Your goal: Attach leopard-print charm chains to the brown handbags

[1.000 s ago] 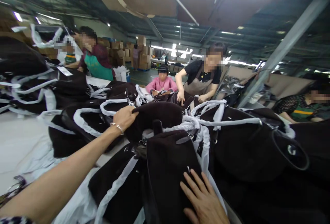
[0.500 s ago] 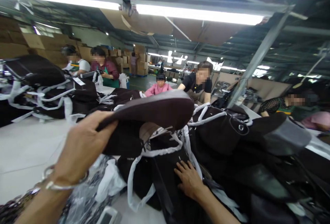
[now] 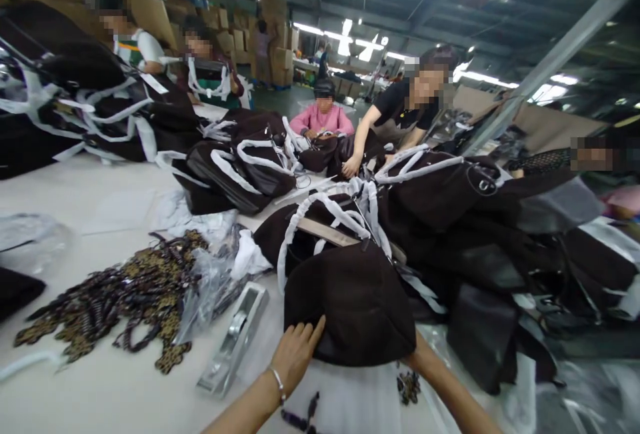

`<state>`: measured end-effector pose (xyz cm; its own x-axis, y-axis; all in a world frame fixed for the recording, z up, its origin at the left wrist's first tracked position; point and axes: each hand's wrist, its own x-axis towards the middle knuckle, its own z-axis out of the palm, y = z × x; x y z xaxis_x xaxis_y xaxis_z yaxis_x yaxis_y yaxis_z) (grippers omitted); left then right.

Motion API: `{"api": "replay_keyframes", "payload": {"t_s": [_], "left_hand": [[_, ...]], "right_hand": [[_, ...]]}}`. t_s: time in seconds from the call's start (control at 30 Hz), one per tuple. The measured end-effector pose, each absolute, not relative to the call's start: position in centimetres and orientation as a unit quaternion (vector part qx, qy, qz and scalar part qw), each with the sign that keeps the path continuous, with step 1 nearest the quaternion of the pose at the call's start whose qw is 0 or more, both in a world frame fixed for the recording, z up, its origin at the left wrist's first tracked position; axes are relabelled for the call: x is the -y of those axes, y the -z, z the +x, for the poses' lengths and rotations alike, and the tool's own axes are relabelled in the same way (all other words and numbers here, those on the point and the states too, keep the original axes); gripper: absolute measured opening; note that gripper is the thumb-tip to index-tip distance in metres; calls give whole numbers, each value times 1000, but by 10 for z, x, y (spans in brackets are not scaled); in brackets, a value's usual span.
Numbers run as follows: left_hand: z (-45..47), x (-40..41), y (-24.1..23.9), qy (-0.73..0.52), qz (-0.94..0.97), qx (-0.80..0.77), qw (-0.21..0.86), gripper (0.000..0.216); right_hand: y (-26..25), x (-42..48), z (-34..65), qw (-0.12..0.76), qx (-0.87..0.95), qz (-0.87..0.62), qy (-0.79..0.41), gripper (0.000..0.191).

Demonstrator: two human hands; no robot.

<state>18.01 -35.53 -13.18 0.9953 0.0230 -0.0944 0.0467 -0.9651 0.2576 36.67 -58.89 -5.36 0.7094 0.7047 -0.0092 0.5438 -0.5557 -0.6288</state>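
Bare table (image 3: pixel 75 201) lies open left; piled bags (image 3: pixel 450 221) crowd the right.

A handbag factory floor: workers (image 3: pixel 407 111) are sitting around a white tabletop (image 3: pixel 75 194) heaped with dark bags (image 3: pixel 240 167), and cartons (image 3: pixel 280 54) are standing stacked at twelve o'clock under strip lights (image 3: pixel 480 77).
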Motion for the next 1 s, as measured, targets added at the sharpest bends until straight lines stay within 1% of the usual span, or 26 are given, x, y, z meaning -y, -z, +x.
{"api": "replay_keyframes", "payload": {"t_s": [0.1,0.13,0.17,0.2,0.27,0.33,0.4,0.43,0.5,0.57,0.63,0.7,0.73,0.8,0.9,1.0], "left_hand": [[174,356,136,46,992,-17,119,74],[173,358,138,44,992,-12,114,73],[172,360,140,44,993,-5,110,72],[170,362,141,43,993,1,106,72],[165,365,140,45,994,4,100,72],[157,365,132,54,993,4,108,69],[147,360,116,42,989,8,141,55],[143,355,105,15,986,0,165,45],[139,344,80,-89,972,-49,212,31],[142,333,56,-197,942,-116,244,30],[150,326,39,-234,922,-144,274,40],[158,327,32,-196,925,-121,304,46],[161,331,31,-166,930,-99,313,43],[161,345,37,-116,943,-50,308,32],[153,371,50,-83,961,10,263,20],[144,392,62,-64,969,60,232,20]], "right_hand": [[35,594,364,516,97,-821,-225,53],[28,592,365,561,28,-792,-241,57],[20,589,367,582,-2,-775,-245,60],[13,585,368,585,-3,-774,-240,60],[1,575,371,560,39,-800,-212,61],[-5,566,370,522,76,-830,-182,71],[-6,564,365,491,92,-848,-177,83],[-4,565,360,476,95,-855,-182,88],[0,572,347,455,100,-865,-186,91],[5,582,330,479,111,-852,-182,88],[7,592,314,542,116,-812,-180,82],[7,601,302,592,100,-776,-193,77],[6,606,298,600,88,-768,-204,75],[5,616,294,594,68,-768,-231,70],[6,628,295,577,65,-774,-254,61],[14,631,298,536,66,-819,-193,64]]}}
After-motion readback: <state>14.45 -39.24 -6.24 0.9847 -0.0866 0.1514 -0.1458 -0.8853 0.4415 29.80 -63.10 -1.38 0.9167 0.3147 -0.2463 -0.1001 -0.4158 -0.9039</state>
